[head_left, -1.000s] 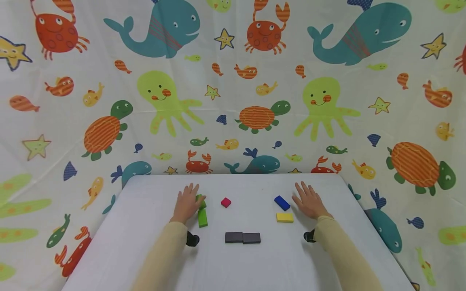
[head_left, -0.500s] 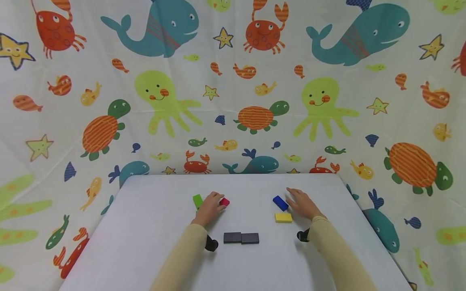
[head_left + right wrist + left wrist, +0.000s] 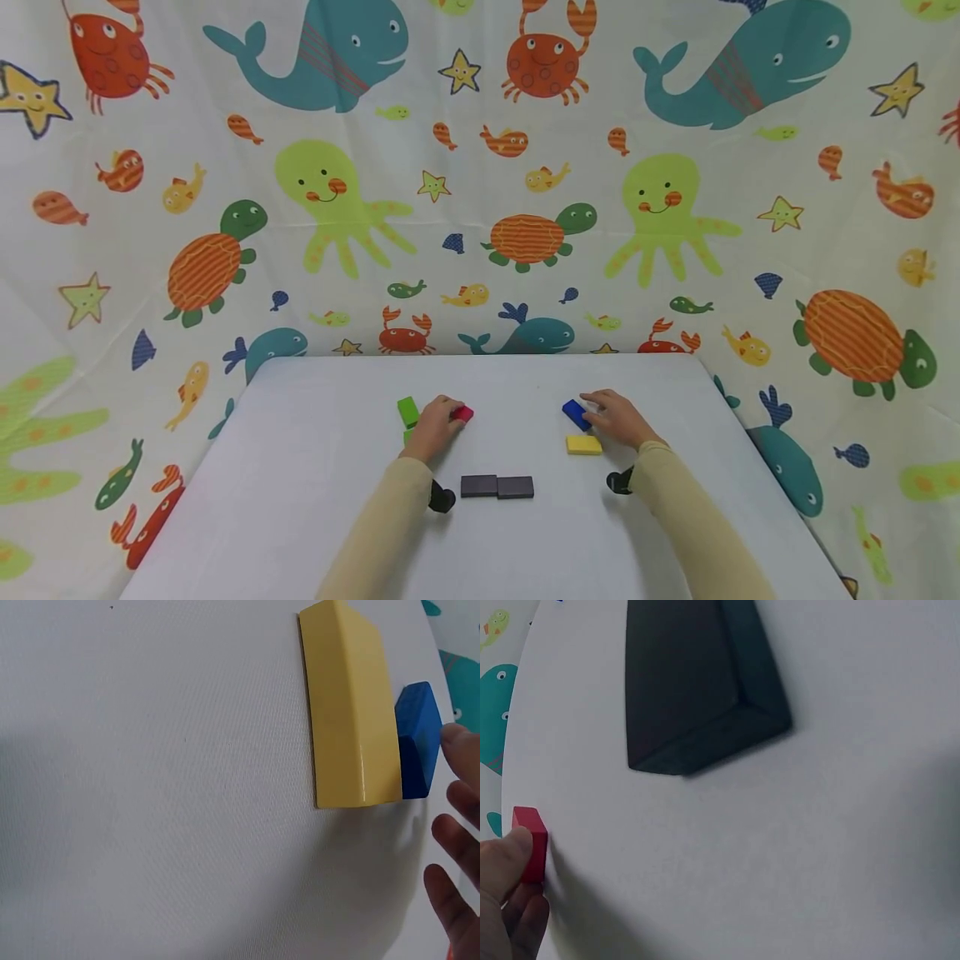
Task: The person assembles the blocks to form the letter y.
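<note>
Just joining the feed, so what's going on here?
A person's left hand pinches the red block on a white table. The right hand is at the blue block, though whether it touches is hard to tell. The yellow block lies just nearer the person; two green blocks sit by the left hand, and two dark blocks lie nearer still.
</note>
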Motion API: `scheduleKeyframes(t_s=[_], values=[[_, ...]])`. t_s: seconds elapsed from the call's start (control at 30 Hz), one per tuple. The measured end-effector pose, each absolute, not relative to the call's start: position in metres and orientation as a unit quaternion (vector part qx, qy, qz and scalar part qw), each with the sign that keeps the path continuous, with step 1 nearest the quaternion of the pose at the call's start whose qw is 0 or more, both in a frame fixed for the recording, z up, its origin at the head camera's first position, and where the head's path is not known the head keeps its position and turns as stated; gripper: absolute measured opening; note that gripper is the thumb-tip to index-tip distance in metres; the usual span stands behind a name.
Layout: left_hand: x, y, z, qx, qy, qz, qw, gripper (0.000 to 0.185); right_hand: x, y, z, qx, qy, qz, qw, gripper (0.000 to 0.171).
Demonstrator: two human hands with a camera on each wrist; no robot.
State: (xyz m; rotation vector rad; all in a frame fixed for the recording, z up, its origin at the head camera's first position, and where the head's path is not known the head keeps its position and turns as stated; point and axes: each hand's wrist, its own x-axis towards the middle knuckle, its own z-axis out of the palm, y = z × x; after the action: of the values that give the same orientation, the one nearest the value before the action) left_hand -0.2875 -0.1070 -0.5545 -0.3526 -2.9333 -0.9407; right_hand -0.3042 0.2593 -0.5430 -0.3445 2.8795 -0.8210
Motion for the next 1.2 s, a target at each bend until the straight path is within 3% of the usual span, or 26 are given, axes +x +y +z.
scheduleKeyframes(t_s=[0.43,0.93,1.2], values=[[-0.288,-0.099,-0.550,-0.092,-0.946,-0.310,0.020,0.031,-0.306,0.250,-0.546,-0.127,0.951,-0.274,0.071,0.042],[-0.301,-0.086,-0.542,-0.132,-0.941,-0.309,-0.028,0.029,-0.309,0.244,-0.542,-0.115,0.937,-0.284,0.166,0.076],[-0.301,-0.072,-0.540,-0.126,-0.939,-0.316,-0.056,0.029,-0.311,0.234,-0.538,-0.099,0.932,-0.299,0.179,0.071]])
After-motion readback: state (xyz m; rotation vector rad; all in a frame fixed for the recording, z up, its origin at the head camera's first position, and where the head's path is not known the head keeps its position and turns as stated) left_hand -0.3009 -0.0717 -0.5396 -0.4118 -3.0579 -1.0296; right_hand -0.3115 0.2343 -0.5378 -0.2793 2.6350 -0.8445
